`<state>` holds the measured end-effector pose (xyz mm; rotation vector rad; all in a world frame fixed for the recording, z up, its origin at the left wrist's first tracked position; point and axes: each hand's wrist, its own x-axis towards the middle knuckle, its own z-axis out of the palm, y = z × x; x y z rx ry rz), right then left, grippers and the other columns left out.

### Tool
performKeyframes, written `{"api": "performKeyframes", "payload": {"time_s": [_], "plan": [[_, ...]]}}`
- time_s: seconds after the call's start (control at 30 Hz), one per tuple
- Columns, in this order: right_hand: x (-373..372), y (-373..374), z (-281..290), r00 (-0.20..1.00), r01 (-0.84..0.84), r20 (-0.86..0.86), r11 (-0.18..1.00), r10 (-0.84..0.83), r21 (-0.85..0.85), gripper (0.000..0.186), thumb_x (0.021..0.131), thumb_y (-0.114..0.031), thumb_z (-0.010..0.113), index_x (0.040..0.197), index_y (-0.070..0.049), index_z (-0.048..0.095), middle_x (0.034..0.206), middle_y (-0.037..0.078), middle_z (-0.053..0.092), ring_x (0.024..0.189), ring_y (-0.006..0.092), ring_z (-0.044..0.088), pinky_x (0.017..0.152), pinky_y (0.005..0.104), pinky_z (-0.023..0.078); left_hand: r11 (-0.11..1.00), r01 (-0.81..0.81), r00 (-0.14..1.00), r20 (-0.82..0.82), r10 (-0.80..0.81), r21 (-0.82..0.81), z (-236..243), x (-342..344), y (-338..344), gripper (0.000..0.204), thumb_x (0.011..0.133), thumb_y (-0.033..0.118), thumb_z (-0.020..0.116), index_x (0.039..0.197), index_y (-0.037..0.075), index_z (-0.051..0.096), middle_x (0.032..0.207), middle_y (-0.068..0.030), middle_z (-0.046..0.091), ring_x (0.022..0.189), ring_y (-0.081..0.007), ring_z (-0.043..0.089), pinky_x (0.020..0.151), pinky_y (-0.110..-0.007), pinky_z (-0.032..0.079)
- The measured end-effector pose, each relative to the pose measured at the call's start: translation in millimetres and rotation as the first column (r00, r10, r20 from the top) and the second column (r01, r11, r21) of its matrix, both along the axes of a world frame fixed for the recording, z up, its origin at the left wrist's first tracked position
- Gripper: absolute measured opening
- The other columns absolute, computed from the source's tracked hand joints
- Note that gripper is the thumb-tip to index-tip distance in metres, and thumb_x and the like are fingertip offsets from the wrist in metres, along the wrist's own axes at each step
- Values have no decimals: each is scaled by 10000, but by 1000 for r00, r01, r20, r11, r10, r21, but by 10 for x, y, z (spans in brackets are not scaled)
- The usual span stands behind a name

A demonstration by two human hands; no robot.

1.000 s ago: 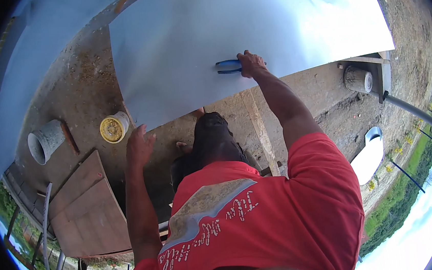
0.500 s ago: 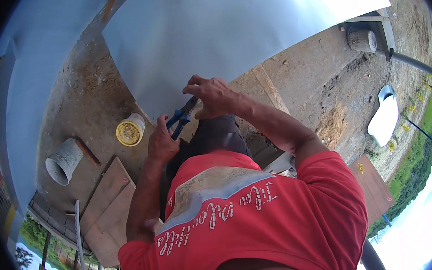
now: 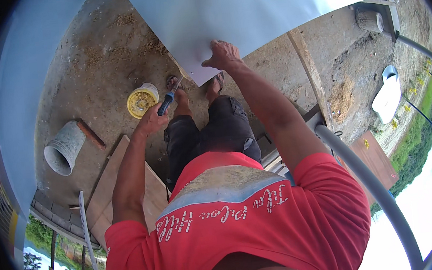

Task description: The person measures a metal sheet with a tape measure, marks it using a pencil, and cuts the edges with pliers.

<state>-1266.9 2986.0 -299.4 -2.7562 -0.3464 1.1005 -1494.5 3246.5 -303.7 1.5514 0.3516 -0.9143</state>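
My left hand (image 3: 152, 121) is wrapped round the blue-and-black handles of tin snips (image 3: 166, 103). Their metal end points up and right, toward the near corner of a large, smooth, pale grey sheet (image 3: 262, 18). Whether the blades touch the sheet I cannot tell. On top of the sheet, near that corner, rests my right hand (image 3: 223, 55) with its fingers spread and nothing in it. The corner reaches between my sandalled feet, and a strip of wood shows under its left edge.
A yellow-rimmed bucket (image 3: 142, 101) stands beside my left foot. Farther left lie a grey bucket (image 3: 66, 148) and a brick-coloured bar (image 3: 91, 135). At right are a wooden plank (image 3: 307, 65), a grey pipe (image 3: 372, 183), a white container (image 3: 386, 97) and another bucket (image 3: 369, 19).
My right hand has moved from beside the snips onto the sheet. The snips have come back toward me in my left hand, their handles now together. The sheet's corner appears farther right.
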Motion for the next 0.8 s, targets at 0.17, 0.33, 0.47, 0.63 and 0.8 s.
{"api": "performKeyframes", "payload": {"time_s": [0.17, 0.33, 0.47, 0.63, 0.8], "plan": [[11, -17, -306, 994, 98, 41, 994, -100, 41, 620, 616, -395, 853, 1077, -52, 619, 1053, 141, 664, 1034, 306, 637, 861, 408, 519, 894, -249, 921, -377, 99, -373, -145, 124, 28, 447, 748, 56, 595, 1193, 44, 561, 1161, -113, 591, 974, -190, 609, 783, -323, 496], [25, 83, -305, 993, 98, -59, 995, -99, -17, 664, 598, -373, 875, 1110, -55, 595, 1103, 153, 639, 1092, 328, 608, 882, 410, 520, 774, -375, 813, -583, 10, -510, -253, 178, 56, 540, 765, 42, 556, 1303, 78, 537, 1370, -159, 520, 1180, -270, 577, 821, -395, 511], [14, 47, -310, 994, 100, -36, 995, -101, -5, 646, 598, -359, 875, 1097, -54, 601, 1091, 153, 641, 1092, 327, 607, 888, 406, 517, 741, -376, 788, -613, -60, -556, -392, 294, 34, 545, 774, 58, 563, 1318, 89, 534, 1365, -145, 528, 1174, -272, 578, 820, -416, 510], [19, 67, -288, 993, 111, -49, 994, -111, 4, 647, 582, -363, 878, 1085, -55, 612, 1081, 153, 642, 1077, 325, 610, 892, 401, 517, 697, -381, 768, -628, -128, -607, -567, 403, 4, 541, 779, 94, 593, 1318, 97, 540, 1383, -156, 514, 1194, -297, 566, 840, -463, 520], [-1, 17, -333, 993, 116, -25, 993, -116, 14, 658, 579, -371, 880, 1090, -56, 612, 1090, 151, 639, 1083, 324, 607, 898, 398, 513, 640, -379, 773, -609, -179, -668, -645, 293, 161, 538, 789, 78, 608, 1324, 91, 551, 1355, -150, 539, 1182, -298, 584, 822, -448, 534]]}}
